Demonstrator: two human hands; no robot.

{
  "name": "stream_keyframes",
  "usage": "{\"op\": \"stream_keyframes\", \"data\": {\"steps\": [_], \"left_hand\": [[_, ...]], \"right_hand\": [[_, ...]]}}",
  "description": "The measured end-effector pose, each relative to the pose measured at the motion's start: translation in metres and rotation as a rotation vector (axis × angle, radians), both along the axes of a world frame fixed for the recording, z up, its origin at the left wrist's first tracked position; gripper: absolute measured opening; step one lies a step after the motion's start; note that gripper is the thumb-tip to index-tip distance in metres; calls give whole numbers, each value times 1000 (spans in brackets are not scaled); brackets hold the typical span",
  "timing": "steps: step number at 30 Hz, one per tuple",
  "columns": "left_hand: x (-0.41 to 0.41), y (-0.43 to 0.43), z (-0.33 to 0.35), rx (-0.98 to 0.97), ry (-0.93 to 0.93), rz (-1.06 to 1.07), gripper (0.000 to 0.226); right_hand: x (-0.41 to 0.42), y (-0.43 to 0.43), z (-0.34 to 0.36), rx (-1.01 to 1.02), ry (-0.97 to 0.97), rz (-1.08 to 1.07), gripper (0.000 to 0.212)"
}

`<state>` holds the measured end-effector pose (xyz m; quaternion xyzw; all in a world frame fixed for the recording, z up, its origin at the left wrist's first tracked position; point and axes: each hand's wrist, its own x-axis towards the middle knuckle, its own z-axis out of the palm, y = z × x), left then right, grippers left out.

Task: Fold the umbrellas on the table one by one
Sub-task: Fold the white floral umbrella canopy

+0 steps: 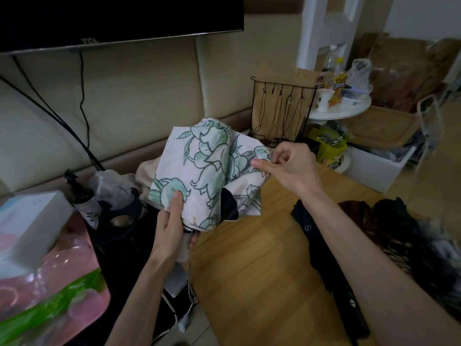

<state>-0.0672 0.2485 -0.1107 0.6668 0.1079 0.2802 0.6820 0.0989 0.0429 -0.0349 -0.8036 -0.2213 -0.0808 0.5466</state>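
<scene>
Both hands hold the white, green-flowered fabric umbrella (199, 166) over the wooden tabletop's (262, 258) left edge: left hand (169, 226) grips its base steady, right hand (287, 166) pinches a flap, probably to wrap it.

A single view is given, taken by a wide-angle camera worn on the head. The scene is looked at forward and downward, along both forearms, which enter from the lower edge. The frame is centred on the floral umbrella (199, 171), seen close, with the left hand (169, 221) and right hand (289, 166) on it, over the left edge of the wooden worktop (262, 258). Straight lines are bent toward the edges, and the corners are darkened.
</scene>
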Motion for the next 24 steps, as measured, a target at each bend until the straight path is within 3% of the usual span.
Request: {"op": "stream_keyframes", "data": {"steps": [2, 4, 7, 11, 16, 21, 24], "left_hand": [[0, 2, -1, 12, -11, 18, 74], [-1, 5, -2, 8, -19, 25, 76], [0, 8, -4, -23, -17, 32, 78], [0, 6, -5, -40, -30, 35, 76], [3, 3, -4, -36, -56, 93, 62], [6, 0, -5, -18, -73, 133, 54], [6, -2, -1, -29, -87, 150, 51]], "right_hand": [[1, 0, -1, 143, 73, -2, 36], [-7, -2, 5, 206, 357, 95, 29], [-16, 2, 1, 14, 517, 173, 42], [-21, 10, -10, 29, 630, 184, 18], [-19, 6, -23, 112, 508, 128, 7], [-21, 2, -24, 2, 287, 51, 24], [-18, -7, -20, 80, 259, 32, 14]]}}
